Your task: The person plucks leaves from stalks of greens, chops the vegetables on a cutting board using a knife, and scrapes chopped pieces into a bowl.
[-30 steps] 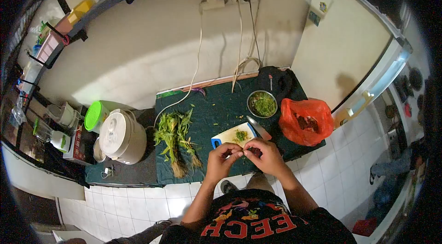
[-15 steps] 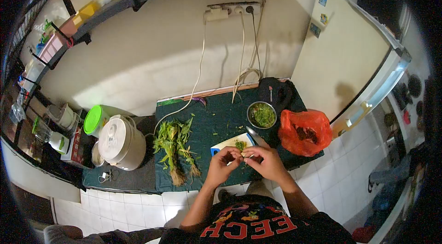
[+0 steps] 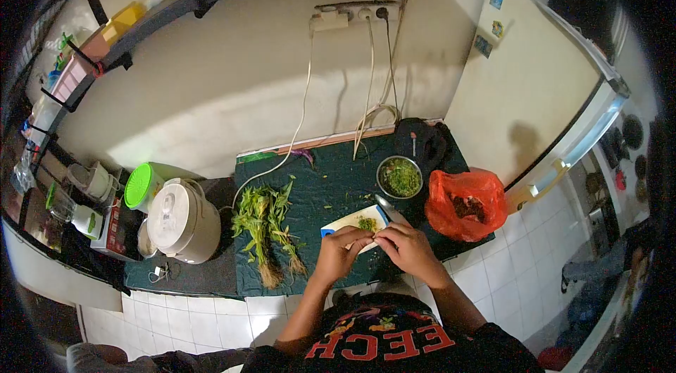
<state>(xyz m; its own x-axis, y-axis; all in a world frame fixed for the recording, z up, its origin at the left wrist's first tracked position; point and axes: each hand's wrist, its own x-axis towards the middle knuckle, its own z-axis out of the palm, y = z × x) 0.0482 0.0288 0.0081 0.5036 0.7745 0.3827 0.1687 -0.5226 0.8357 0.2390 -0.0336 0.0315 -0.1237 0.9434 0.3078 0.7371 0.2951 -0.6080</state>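
My left hand and my right hand meet over the near edge of a white cutting board with blue corners. Fingertips and thumbs of both are pinched together. Whatever they hold is too small and hidden to make out. A little pile of chopped greens lies on the board just beyond my fingers. Beside the board's right end is a knife, partly hidden by my right hand. Farther back stands a metal bowl with chopped greens inside.
A red plastic bag with dark contents sits at the table's right. Leafy stalks with roots lie to the left. Beyond them are a rice cooker and a green-lidded container. A white cord runs down the wall.
My fingertips have drawn closer together, and the small piece seen between them is now hidden. The left hand's fingers have curled further over the board's near edge.
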